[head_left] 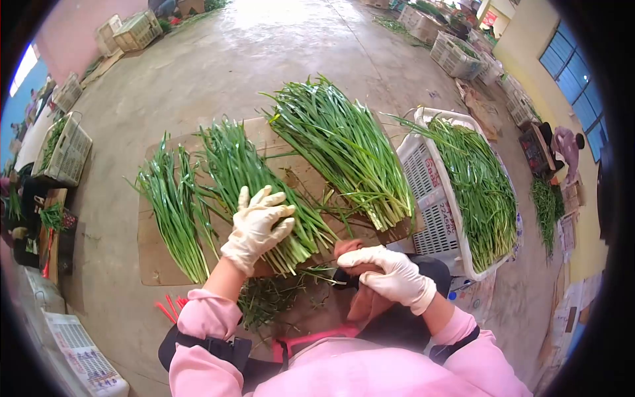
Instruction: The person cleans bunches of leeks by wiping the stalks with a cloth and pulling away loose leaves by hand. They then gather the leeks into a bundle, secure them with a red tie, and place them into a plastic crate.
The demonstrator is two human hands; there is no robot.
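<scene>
My left hand (256,228), in a white glove, lies on the middle bunch of garlic chives (241,165) with its fingers spread. That bunch rests on a flattened cardboard sheet (155,261), its pale stem ends toward me. A thinner bunch of chives (173,212) is to its left, and a larger bunch (337,145) to its right. Close to my knee, my gloved right hand (390,272) is closed round a brown cloth (364,301), whose lower part hangs down over my lap.
At my right a white plastic crate (433,221) is filled with chives. Loose trimmed leaves (271,301) lie before my lap, and red ties (170,308) sit at the left. More crates (69,152) line both sides of the concrete floor, and a person (567,149) is at far right.
</scene>
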